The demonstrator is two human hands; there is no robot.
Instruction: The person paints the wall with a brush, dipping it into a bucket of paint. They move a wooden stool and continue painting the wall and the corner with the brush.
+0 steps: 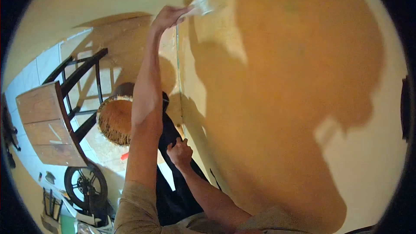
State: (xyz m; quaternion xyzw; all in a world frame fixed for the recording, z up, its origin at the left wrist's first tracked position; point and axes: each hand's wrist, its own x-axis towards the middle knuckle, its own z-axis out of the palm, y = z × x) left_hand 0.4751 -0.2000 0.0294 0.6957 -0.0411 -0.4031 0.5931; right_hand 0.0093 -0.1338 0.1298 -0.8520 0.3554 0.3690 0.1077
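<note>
My left hand (168, 19) is stretched far out at the top, closed around a pale, flat tool (202, 6) that looks like a wide paintbrush. Its whitish head is against or very close to the yellowish wall (281, 82), and blur hides its fine detail. Lower down, my right hand (180, 152) rests over my dark trousers (186, 190), fingers curled in, with nothing visible in it.
A wooden chair (52, 128) with dark legs lies to the left. Beside my left forearm is a round, brown, rough-edged seat or stool (115, 121). A black wheel (86, 187) and clutter fill the lower left. A large shadow covers much of the wall.
</note>
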